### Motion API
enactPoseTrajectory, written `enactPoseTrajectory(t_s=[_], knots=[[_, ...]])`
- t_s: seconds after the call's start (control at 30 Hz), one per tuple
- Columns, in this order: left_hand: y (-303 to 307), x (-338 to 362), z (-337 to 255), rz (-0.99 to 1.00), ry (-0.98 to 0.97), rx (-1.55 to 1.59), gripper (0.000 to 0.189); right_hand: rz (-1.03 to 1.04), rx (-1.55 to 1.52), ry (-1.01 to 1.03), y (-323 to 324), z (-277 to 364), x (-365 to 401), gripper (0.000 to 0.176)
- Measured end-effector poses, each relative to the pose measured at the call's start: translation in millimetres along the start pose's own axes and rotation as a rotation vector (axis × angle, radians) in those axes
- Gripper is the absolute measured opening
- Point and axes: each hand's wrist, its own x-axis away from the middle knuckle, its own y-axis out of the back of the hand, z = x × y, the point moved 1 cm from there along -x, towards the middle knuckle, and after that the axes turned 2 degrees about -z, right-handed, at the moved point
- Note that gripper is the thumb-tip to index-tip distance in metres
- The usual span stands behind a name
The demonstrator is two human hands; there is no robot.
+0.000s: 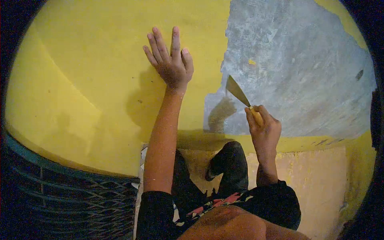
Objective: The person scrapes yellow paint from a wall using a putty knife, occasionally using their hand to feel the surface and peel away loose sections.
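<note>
My left hand (173,66) is raised in front of the yellow wall (108,48), its fingers spread and nothing in them; whether it touches the wall I cannot tell. My right hand (265,126) is wrapped round the wooden handle of a putty knife (239,93). The knife's metal blade points up and left, close to the ragged edge between the yellow paint and a bare grey patch (296,68). A small yellow fleck (251,62) shows on the grey patch, above the blade.
A dark metal lattice (80,200) curves along the lower left. Below the grey patch runs a yellow strip, with a pale peach surface (316,176) under it. My legs in dark trousers (232,164) are at the lower middle.
</note>
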Motion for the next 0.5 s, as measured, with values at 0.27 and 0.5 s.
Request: enactPoseTrajectory(t_s=[0.27,0.5], knots=[[1.2,0.1,-0.8,0.001,-0.006,0.001,0.055,0.051,0.091,-0.047,-12.2,9.4,1.7,0.017],[2.3,-3.1,-2.3,-0.051,0.011,0.017,0.053,0.286,-0.121,0.022,-27.7,27.3,-9.6,0.019]])
